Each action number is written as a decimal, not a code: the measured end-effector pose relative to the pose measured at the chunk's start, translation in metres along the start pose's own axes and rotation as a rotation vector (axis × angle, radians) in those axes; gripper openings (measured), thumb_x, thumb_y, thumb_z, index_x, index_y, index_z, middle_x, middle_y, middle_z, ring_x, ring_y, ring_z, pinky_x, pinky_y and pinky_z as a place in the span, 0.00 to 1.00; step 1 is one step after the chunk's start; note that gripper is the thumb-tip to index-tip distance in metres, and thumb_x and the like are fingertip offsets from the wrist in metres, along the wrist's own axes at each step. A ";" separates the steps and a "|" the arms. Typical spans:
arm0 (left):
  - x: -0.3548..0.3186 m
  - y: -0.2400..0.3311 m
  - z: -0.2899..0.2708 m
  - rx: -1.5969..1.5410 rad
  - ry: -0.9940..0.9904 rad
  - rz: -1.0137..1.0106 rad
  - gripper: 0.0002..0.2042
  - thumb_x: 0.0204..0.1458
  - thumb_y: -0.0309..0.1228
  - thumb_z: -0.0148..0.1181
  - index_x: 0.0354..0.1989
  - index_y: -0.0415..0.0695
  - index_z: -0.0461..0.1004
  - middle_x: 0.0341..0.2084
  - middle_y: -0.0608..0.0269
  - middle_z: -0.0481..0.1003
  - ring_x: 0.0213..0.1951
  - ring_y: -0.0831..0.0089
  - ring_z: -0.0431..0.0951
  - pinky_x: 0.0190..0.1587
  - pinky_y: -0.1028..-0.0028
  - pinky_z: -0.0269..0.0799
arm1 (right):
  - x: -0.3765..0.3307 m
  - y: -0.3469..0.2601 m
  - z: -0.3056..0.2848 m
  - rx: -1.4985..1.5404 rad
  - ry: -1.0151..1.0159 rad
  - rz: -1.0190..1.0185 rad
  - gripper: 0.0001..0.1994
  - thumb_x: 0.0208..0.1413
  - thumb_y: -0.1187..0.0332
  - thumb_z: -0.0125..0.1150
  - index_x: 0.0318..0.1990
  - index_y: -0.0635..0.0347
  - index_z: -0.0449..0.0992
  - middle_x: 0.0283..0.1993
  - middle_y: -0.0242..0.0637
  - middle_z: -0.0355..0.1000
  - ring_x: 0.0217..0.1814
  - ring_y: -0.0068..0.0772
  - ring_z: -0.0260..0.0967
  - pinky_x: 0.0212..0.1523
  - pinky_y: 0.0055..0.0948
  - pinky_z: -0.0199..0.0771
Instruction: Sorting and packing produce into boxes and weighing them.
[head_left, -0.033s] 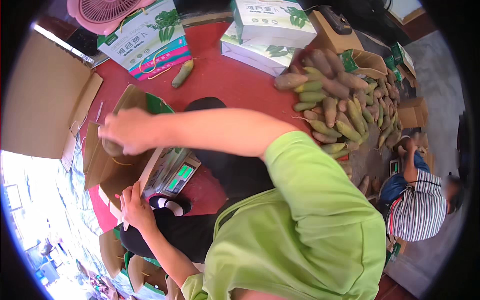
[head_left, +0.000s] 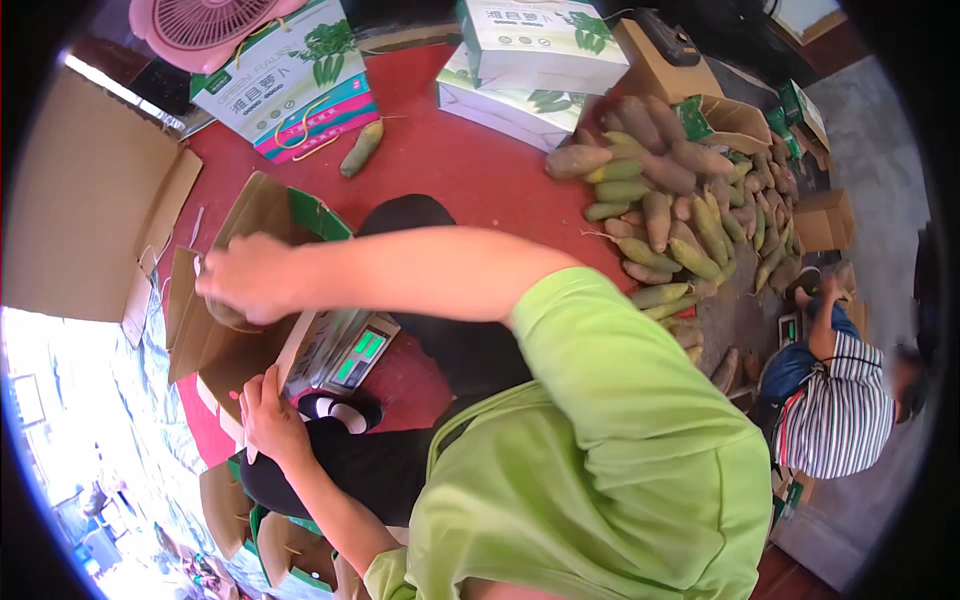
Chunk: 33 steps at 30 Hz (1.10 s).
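Head view: your hands are apart. Your right hand (head_left: 255, 278) is wrapped around a greenish-brown radish (head_left: 228, 316) at the open carton (head_left: 197, 345), the radish's long axis mostly hidden. Your left hand (head_left: 276, 418), farther from that radish, sits at the carton's near edge; whether it grips, you can't tell. Rightward stands the scale (head_left: 362, 352); well beyond, the radish pile (head_left: 665, 205).

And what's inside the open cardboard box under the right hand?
Inside the box, part of a brownish object, likely a vegetable, shows beneath the right hand. Hand and forearm hide much; further contents can't be seen.
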<state>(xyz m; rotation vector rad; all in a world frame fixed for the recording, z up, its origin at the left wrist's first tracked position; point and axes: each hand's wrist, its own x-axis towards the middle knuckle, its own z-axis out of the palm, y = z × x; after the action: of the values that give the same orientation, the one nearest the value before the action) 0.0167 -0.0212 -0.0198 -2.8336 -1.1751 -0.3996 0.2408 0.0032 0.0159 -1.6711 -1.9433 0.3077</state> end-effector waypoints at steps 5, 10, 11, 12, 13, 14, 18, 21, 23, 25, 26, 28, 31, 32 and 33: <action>0.000 0.001 0.001 -0.013 -0.016 0.020 0.20 0.41 0.17 0.53 0.45 0.49 0.76 0.37 0.62 0.72 0.42 0.58 0.73 0.45 0.62 0.69 | 0.009 -0.020 0.060 -0.092 -0.159 0.015 0.09 0.49 0.66 0.59 0.37 0.58 0.78 0.42 0.44 0.75 0.44 0.45 0.75 0.39 0.43 0.74; -0.004 -0.001 -0.002 0.001 -0.021 0.022 0.18 0.46 0.19 0.52 0.45 0.49 0.77 0.39 0.63 0.73 0.43 0.59 0.73 0.43 0.62 0.70 | -0.013 -0.024 0.016 0.097 -0.106 0.013 0.12 0.47 0.65 0.62 0.40 0.57 0.78 0.39 0.44 0.76 0.44 0.45 0.76 0.39 0.42 0.75; -0.002 0.001 -0.003 -0.003 -0.018 0.010 0.18 0.46 0.18 0.52 0.45 0.49 0.77 0.39 0.63 0.73 0.43 0.59 0.73 0.43 0.62 0.70 | -0.027 -0.018 -0.001 0.126 -0.039 0.009 0.13 0.46 0.65 0.62 0.41 0.56 0.79 0.38 0.44 0.76 0.43 0.46 0.75 0.40 0.42 0.75; 0.000 0.002 -0.001 -0.002 -0.027 0.020 0.17 0.47 0.19 0.52 0.45 0.50 0.77 0.39 0.63 0.74 0.43 0.59 0.74 0.42 0.62 0.70 | -0.039 -0.006 -0.010 0.174 0.072 0.035 0.14 0.46 0.65 0.62 0.42 0.55 0.78 0.38 0.44 0.76 0.43 0.46 0.75 0.41 0.42 0.75; -0.003 0.000 -0.003 0.001 -0.030 0.015 0.17 0.47 0.19 0.52 0.45 0.50 0.77 0.39 0.63 0.74 0.43 0.59 0.74 0.42 0.62 0.70 | -0.049 0.002 -0.019 0.226 0.178 0.042 0.14 0.46 0.65 0.62 0.42 0.55 0.78 0.39 0.43 0.76 0.42 0.46 0.75 0.41 0.42 0.75; -0.003 -0.002 -0.003 -0.006 -0.024 0.012 0.17 0.47 0.19 0.52 0.45 0.51 0.77 0.39 0.63 0.74 0.43 0.59 0.74 0.42 0.62 0.70 | -0.062 0.019 -0.027 0.239 0.320 0.051 0.14 0.47 0.65 0.62 0.42 0.55 0.78 0.39 0.42 0.76 0.42 0.46 0.75 0.41 0.42 0.74; -0.001 0.001 -0.003 0.000 -0.007 0.013 0.17 0.46 0.19 0.53 0.45 0.50 0.77 0.39 0.63 0.74 0.43 0.58 0.75 0.42 0.63 0.70 | -0.146 0.091 -0.061 0.377 0.564 0.364 0.13 0.48 0.65 0.62 0.42 0.56 0.78 0.40 0.41 0.77 0.44 0.41 0.75 0.44 0.38 0.74; -0.001 0.000 -0.001 0.015 -0.002 0.034 0.18 0.45 0.19 0.53 0.45 0.49 0.77 0.39 0.63 0.74 0.44 0.59 0.74 0.43 0.63 0.71 | -0.237 0.160 -0.042 0.329 0.645 0.661 0.13 0.49 0.66 0.62 0.43 0.56 0.78 0.41 0.42 0.77 0.45 0.42 0.75 0.46 0.37 0.74; -0.001 0.000 0.001 0.027 0.006 0.057 0.18 0.45 0.19 0.53 0.45 0.50 0.77 0.39 0.63 0.74 0.44 0.58 0.74 0.44 0.63 0.71 | -0.311 0.194 -0.024 0.145 0.581 0.842 0.13 0.50 0.65 0.61 0.44 0.55 0.77 0.44 0.41 0.76 0.48 0.43 0.74 0.48 0.38 0.73; -0.001 0.001 0.004 0.017 0.006 0.041 0.19 0.45 0.18 0.52 0.45 0.49 0.77 0.40 0.62 0.74 0.44 0.58 0.74 0.44 0.63 0.71 | -0.385 0.215 -0.009 0.010 0.456 1.068 0.13 0.50 0.67 0.62 0.44 0.58 0.77 0.43 0.44 0.76 0.48 0.45 0.74 0.48 0.36 0.72; 0.000 0.002 0.006 0.012 0.003 0.051 0.19 0.45 0.18 0.52 0.45 0.49 0.77 0.40 0.62 0.74 0.44 0.58 0.74 0.44 0.63 0.71 | -0.423 0.221 -0.002 -0.012 0.456 1.126 0.13 0.49 0.67 0.61 0.43 0.58 0.77 0.44 0.44 0.76 0.48 0.47 0.73 0.48 0.38 0.72; -0.006 -0.001 0.003 0.020 0.028 0.023 0.18 0.45 0.18 0.52 0.46 0.49 0.77 0.39 0.61 0.74 0.44 0.58 0.74 0.45 0.63 0.71 | -0.467 0.222 0.002 -0.085 0.332 1.377 0.16 0.47 0.64 0.63 0.44 0.55 0.77 0.44 0.44 0.75 0.48 0.47 0.73 0.45 0.41 0.72; -0.004 0.004 0.006 0.022 0.024 0.027 0.18 0.46 0.18 0.52 0.46 0.48 0.77 0.40 0.60 0.74 0.44 0.58 0.74 0.45 0.63 0.71 | -0.540 0.225 0.007 -0.414 0.353 1.461 0.12 0.49 0.66 0.60 0.43 0.52 0.77 0.45 0.41 0.70 0.53 0.47 0.67 0.50 0.43 0.71; -0.005 0.002 0.005 0.029 0.023 0.025 0.18 0.46 0.18 0.52 0.46 0.48 0.77 0.40 0.60 0.74 0.44 0.58 0.74 0.45 0.63 0.71 | -0.548 0.215 -0.002 -0.512 0.308 1.468 0.12 0.50 0.69 0.58 0.44 0.50 0.77 0.48 0.39 0.70 0.56 0.47 0.64 0.51 0.43 0.70; -0.007 -0.001 0.006 0.036 0.023 0.029 0.19 0.46 0.18 0.52 0.46 0.48 0.77 0.40 0.60 0.74 0.44 0.58 0.74 0.45 0.63 0.71 | -0.551 0.207 -0.012 -0.543 0.254 1.542 0.14 0.51 0.69 0.57 0.47 0.50 0.75 0.52 0.38 0.68 0.57 0.46 0.63 0.52 0.43 0.70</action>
<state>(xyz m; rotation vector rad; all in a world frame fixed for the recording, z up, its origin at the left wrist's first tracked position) 0.0130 -0.0244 -0.0273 -2.8040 -1.1233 -0.4042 0.4609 -0.4888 -0.2215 -3.0553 -0.1820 0.0669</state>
